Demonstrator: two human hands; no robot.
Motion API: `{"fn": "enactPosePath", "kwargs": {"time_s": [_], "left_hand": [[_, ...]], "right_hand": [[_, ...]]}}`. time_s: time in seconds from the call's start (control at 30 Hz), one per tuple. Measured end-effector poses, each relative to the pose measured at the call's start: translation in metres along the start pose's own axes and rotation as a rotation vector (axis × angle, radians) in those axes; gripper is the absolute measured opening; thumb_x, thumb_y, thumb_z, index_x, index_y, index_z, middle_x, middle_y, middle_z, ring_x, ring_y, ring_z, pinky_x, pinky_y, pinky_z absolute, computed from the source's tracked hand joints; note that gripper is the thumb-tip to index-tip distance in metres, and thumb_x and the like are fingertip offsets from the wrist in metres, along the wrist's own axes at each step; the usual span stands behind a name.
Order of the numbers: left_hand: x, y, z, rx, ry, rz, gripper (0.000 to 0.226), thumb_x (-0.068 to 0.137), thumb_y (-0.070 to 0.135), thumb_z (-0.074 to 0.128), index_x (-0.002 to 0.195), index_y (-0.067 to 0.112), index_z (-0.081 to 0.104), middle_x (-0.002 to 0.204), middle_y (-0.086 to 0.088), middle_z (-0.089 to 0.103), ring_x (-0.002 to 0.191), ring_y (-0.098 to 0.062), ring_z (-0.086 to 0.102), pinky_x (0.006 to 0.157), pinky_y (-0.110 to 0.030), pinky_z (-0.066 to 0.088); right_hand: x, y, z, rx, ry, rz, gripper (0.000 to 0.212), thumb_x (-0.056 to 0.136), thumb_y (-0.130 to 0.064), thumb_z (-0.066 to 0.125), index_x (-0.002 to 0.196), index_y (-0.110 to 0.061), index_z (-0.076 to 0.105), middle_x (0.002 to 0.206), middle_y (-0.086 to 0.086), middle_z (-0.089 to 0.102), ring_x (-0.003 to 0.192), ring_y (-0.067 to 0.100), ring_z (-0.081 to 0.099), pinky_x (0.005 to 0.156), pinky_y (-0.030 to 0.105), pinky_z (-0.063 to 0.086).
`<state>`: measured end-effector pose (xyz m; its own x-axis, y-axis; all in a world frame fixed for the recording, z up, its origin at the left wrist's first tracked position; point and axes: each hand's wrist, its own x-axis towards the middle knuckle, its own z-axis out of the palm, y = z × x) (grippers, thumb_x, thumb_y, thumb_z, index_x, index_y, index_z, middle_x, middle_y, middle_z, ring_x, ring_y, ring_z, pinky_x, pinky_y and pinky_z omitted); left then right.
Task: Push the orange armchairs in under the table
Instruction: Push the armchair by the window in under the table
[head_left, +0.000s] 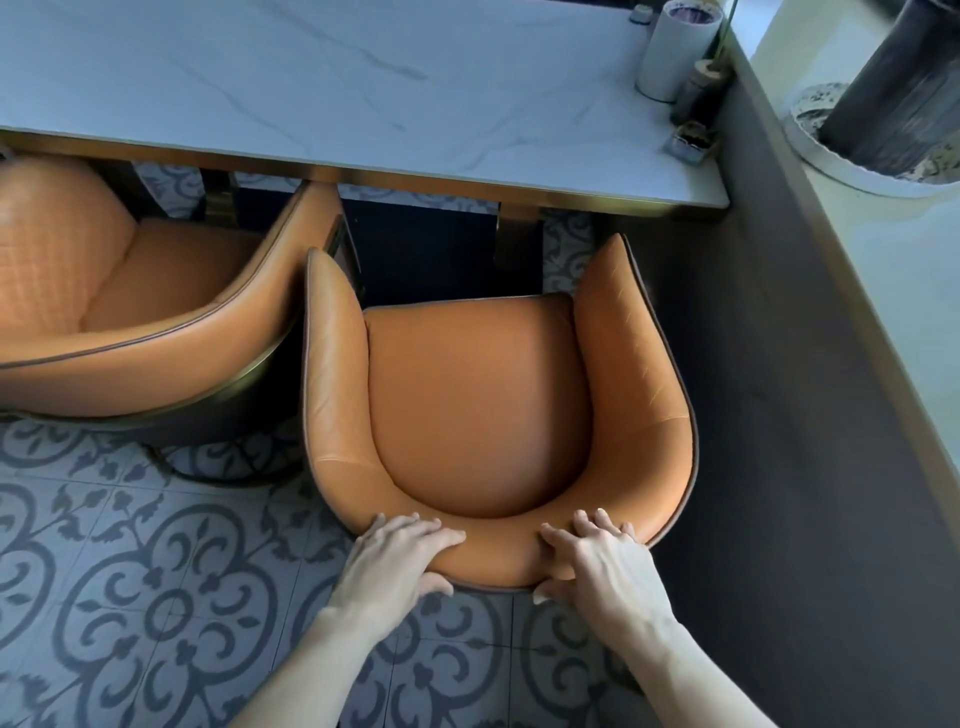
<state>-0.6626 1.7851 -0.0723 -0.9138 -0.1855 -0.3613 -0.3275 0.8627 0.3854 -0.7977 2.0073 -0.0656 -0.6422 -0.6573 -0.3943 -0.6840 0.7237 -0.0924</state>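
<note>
An orange leather armchair (478, 405) stands right below me, facing the white marble table (363, 88). Its arm tips end short of the table's front edge, and the seat is out in the open. My left hand (400, 553) grips the top of the chair's curved back, fingers over the rim and thumb behind. My right hand (597, 558) holds the same rim a little to the right. A second orange armchair (156, 291) stands to the left, its right arm reaching under the table edge and nearly touching the first chair's left arm.
A dark wall (769, 364) runs close along the chair's right side, topped by a pale ledge with a white planter (852, 161). A white cylinder (670, 52) and small containers sit at the table's right end. Dark table legs (514, 234) stand ahead. The floor is patterned tile (156, 597).
</note>
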Motion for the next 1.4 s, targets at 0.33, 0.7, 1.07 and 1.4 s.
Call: {"fn": "enactPosePath", "kwargs": {"time_s": [0.33, 0.7, 1.07, 1.4], "left_hand": [[0.075, -0.019, -0.033, -0.022, 0.042, 0.018, 0.064, 0.082, 0.046, 0.071, 0.141, 0.041, 0.045, 0.150, 0.007, 0.045, 0.142, -0.015, 0.031, 0.120, -0.044, 0.015], [0.139, -0.044, -0.063, -0.048, 0.046, 0.044, 0.066, 0.080, 0.045, 0.074, 0.140, 0.042, 0.046, 0.148, 0.007, 0.048, 0.141, -0.016, 0.033, 0.120, -0.047, 0.015], [0.153, -0.050, -0.068, -0.063, 0.062, 0.049, 0.065, 0.080, 0.042, 0.075, 0.139, 0.041, 0.047, 0.147, 0.005, 0.049, 0.140, -0.017, 0.034, 0.120, -0.049, 0.014], [0.149, -0.050, -0.067, -0.087, 0.076, 0.063, 0.065, 0.081, 0.040, 0.075, 0.139, 0.038, 0.048, 0.147, 0.003, 0.049, 0.141, -0.018, 0.033, 0.121, -0.050, 0.010]], "right_hand": [[0.074, 0.015, -0.030, 0.042, 0.100, -0.004, 0.076, 0.071, -0.070, 0.077, 0.137, -0.034, 0.061, 0.114, 0.001, 0.065, 0.115, 0.029, 0.054, 0.094, 0.047, 0.047], [0.141, 0.020, -0.072, 0.125, 0.050, 0.030, 0.077, 0.065, -0.070, 0.080, 0.132, -0.034, 0.064, 0.121, -0.005, 0.069, 0.114, 0.025, 0.059, 0.093, 0.039, 0.049], [0.155, 0.023, -0.071, 0.069, 0.092, 0.017, 0.079, 0.065, -0.074, 0.077, 0.132, -0.036, 0.064, 0.121, -0.006, 0.070, 0.112, 0.024, 0.061, 0.092, 0.039, 0.051], [0.156, 0.015, -0.077, 0.036, 0.017, 0.071, 0.082, 0.067, -0.073, 0.077, 0.138, -0.036, 0.060, 0.120, -0.005, 0.066, 0.117, 0.023, 0.054, 0.095, 0.041, 0.045]]}}
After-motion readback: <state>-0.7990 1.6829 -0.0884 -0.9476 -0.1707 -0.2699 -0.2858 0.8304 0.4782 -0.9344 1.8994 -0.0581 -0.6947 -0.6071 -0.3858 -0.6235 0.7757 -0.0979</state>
